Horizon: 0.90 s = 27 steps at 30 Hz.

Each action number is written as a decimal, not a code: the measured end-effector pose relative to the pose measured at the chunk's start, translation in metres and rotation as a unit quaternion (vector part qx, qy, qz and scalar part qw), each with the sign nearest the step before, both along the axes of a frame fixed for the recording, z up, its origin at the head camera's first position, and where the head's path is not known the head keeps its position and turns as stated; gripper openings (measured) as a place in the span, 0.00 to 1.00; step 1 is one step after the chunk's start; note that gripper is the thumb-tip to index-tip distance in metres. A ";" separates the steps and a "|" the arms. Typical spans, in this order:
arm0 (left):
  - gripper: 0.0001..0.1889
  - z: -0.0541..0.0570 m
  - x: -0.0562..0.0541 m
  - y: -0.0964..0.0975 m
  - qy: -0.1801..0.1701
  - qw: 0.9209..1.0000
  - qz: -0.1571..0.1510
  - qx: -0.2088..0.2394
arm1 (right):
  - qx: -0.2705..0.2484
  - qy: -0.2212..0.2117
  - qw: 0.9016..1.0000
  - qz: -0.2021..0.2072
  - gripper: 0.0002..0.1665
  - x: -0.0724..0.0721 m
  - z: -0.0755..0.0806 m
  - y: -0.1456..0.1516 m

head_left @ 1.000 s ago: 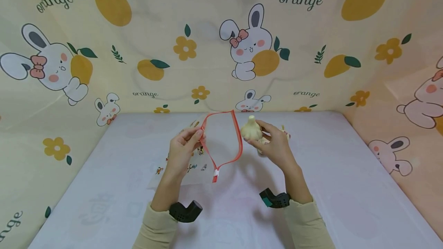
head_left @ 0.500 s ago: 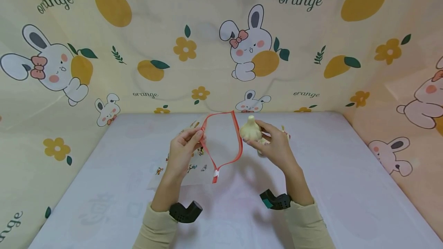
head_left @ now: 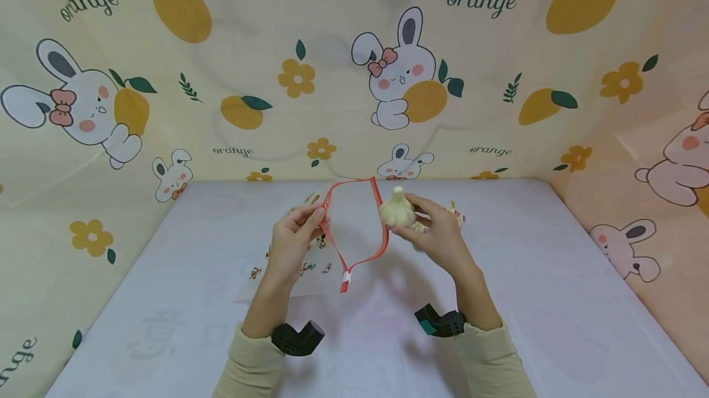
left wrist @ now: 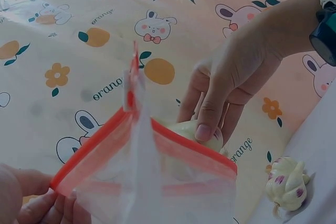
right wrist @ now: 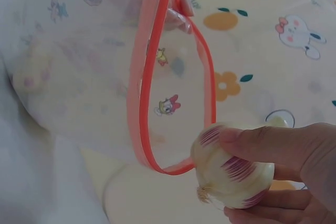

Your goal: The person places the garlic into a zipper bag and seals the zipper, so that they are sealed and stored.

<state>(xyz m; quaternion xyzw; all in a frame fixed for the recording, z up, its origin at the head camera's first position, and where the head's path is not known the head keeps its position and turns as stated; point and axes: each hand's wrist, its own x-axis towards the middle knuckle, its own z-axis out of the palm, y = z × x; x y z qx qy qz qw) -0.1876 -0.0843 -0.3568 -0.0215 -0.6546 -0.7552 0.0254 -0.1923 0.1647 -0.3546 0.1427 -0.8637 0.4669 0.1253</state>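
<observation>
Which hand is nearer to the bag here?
Left. The left hand pinches the bag by one edge; the right hand holds garlic by the opposite edge, without gripping the bag.

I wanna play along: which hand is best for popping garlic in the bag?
Probably the right hand: it holds a garlic close to the open bag, while the left hand pinches the bag's edge.

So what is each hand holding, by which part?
Left hand: the clear bag, pinched at its red rim. Right hand: a garlic bulb, gripped by its sides.
</observation>
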 end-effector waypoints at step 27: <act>0.15 -0.001 0.000 0.000 0.007 1.000 -0.001 0.006 | 0.007 0.013 0.998 0.053 0.37 0.005 -0.002 -0.017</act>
